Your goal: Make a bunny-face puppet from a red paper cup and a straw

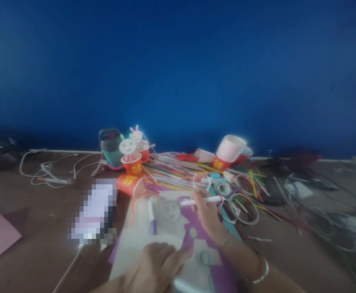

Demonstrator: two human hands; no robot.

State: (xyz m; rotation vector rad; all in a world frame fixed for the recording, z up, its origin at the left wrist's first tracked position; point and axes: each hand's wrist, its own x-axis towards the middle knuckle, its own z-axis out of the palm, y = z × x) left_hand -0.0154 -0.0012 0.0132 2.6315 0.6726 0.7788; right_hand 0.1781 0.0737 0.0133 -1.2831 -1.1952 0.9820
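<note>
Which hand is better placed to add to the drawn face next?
Probably the right hand: it holds a white marker, one end close to the drawn face, while the left hand lies lower in view, over paper.

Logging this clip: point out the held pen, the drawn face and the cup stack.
Held pen [212, 199]: head view, on its barrel.
Drawn face [171, 212]: head view, on its middle.
Cup stack [228, 151]: head view, on its side.

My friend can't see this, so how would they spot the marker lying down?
Below the big blue wall, find the white paper sheet on the brown table. Left of the round drawn face lies a slim white marker with a purple end. Unlike the other white marker, in the right hand, no hand holds it.
</note>
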